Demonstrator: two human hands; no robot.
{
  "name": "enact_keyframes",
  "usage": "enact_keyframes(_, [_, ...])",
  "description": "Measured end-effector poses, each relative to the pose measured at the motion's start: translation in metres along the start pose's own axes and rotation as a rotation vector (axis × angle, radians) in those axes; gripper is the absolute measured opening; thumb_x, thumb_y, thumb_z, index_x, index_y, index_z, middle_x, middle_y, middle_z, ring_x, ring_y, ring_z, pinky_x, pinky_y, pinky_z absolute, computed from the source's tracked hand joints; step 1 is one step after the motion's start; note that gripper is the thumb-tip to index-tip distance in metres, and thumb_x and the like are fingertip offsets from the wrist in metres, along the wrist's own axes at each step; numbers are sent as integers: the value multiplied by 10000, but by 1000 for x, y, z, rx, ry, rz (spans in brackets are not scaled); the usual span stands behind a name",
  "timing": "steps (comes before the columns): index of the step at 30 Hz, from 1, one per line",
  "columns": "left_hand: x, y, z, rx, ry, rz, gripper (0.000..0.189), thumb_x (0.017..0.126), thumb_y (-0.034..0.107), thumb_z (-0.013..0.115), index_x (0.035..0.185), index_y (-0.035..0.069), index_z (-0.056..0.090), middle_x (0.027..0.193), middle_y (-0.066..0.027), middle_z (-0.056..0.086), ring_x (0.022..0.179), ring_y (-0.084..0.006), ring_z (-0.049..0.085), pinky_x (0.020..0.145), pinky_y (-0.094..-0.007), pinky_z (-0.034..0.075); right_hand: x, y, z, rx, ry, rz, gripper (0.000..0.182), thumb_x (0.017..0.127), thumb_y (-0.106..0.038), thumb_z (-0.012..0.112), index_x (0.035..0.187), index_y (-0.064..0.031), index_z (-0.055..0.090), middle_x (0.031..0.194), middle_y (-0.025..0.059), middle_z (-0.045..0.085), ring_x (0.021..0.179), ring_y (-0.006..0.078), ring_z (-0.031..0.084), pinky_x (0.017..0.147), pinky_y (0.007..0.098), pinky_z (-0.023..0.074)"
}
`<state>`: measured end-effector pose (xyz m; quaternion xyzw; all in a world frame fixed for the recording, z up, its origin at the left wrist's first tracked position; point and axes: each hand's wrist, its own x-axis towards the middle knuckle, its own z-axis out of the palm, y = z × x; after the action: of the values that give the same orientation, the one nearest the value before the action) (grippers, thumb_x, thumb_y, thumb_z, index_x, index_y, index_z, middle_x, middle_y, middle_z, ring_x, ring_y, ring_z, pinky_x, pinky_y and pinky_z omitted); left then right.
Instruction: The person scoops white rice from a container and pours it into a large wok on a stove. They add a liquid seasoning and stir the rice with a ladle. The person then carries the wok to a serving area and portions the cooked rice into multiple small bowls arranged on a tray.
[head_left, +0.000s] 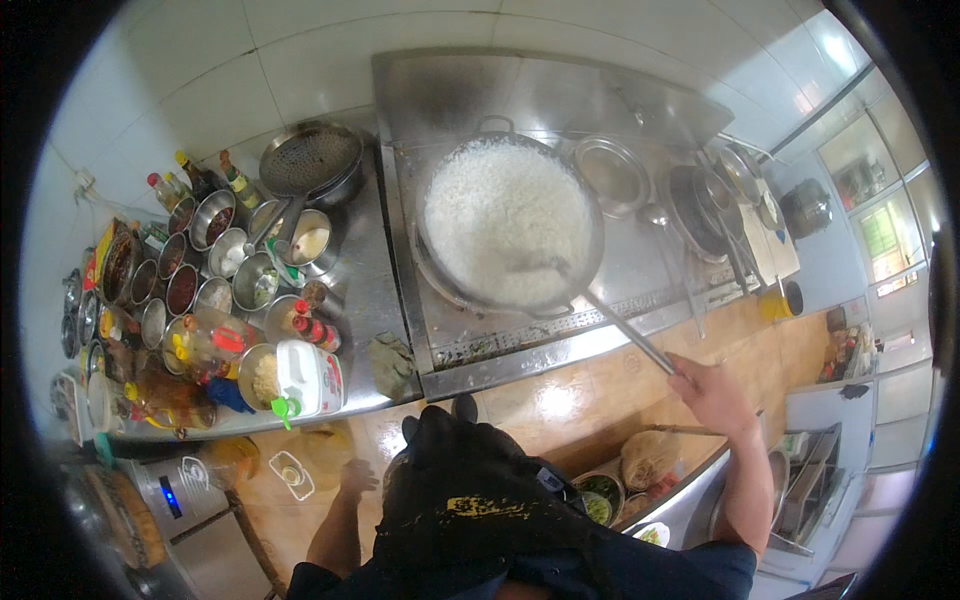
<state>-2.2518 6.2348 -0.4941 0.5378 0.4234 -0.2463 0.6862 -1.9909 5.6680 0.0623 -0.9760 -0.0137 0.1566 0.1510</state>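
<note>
My right hand (697, 386) grips the end of a long metal handle (626, 328), whose head dips into a large wok (598, 247) full of white rice (510, 206). The rice looks wet or steamy, and the tool's head is partly hidden in it. The wok sits on a steel range, with one loop handle at the back and one at the front. My left hand (358, 477) hangs low beside my body over the floor, holding nothing, its fingers apart.
Left of the range, a steel counter (360, 300) holds metal seasoning bowls, bottles, a white jug (309, 377) and a perforated ladle (311, 159) on a pot. Right of the wok lie a round metal pan (612, 176), a ladle (656, 215) and stacked pans. Behind me are vegetable bowls.
</note>
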Motion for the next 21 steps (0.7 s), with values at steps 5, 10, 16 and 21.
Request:
enact_keyframes(5, [-20, 1, -4, -179, -13, -83, 415, 990, 376, 410, 1105, 19, 587, 885, -217, 637, 613, -411, 654, 494, -474, 546, 74, -2, 74, -210, -100, 91, 318, 998, -265, 530, 1256, -86, 582, 860, 234, 691, 883, 450, 664, 757, 548, 531])
enact_keyframes(10, [-40, -16, -8, -101, 28, -82, 369, 1001, 325, 407, 1146, 24, 565, 912, -213, 629, 640, -427, 662, 506, -498, 533, 209, 13, 180, -60, 156, -111, 257, 985, -191, 509, 1156, -23, 601, 845, 277, 669, 858, 453, 653, 726, 538, 524])
enact_keyframes(16, [-36, -23, -13, 59, 64, -2, 381, 1000, 353, 447, 1139, 21, 572, 899, -202, 633, 669, -417, 678, 534, -480, 554, 206, -14, 164, 663, -104, 51, 281, 983, -214, 545, 1132, 2, 643, 675, 146, 617, 567, 265, 610, 514, 395, 474])
enact_keyframes(21, [5, -22, -36, -242, -90, -165, 407, 986, 372, 450, 1140, 20, 583, 875, -216, 637, 689, -455, 671, 543, -513, 560, 101, -9, 89, 721, -126, 236, 391, 985, -217, 584, 1331, -34, 604, 618, 20, 519, 480, 116, 464, 445, 280, 375])
